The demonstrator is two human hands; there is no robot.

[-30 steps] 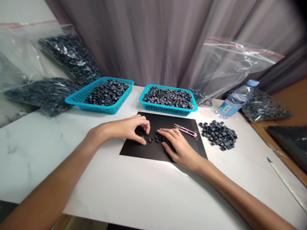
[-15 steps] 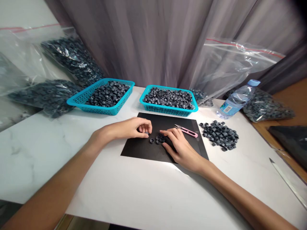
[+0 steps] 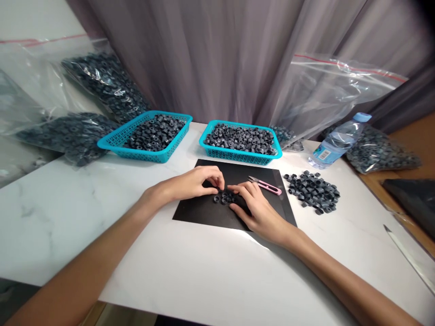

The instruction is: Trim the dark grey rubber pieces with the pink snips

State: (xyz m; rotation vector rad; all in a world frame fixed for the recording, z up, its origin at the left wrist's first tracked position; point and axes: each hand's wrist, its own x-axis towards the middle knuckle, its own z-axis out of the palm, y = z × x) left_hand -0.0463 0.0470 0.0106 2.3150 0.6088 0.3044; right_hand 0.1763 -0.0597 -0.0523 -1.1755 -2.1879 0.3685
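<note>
Several small dark grey plastic caps (image 3: 224, 198) lie together on a black mat (image 3: 200, 213). At their left edge my left hand (image 3: 202, 182) is closed, with a small dark cap (image 3: 219, 189) pinched between thumb and fingers, mostly hidden. My right hand (image 3: 256, 206) rests on the mat on the other side of the group. Its thumb and fingers are apart, the tips beside the rightmost caps. Behind the right hand lie pink thread snips (image 3: 268, 186).
Two blue baskets (image 3: 136, 156) (image 3: 238, 155) full of similar grey pieces stand at the back. A loose pile of caps (image 3: 314, 192), a water bottle (image 3: 340, 142) and a white pointed strip (image 3: 404, 253) are on the right. Filled clear bags (image 3: 73, 136) lean at the left.
My left hand has moved right with the cap, up to the group of caps. My right hand has barely moved.
</note>
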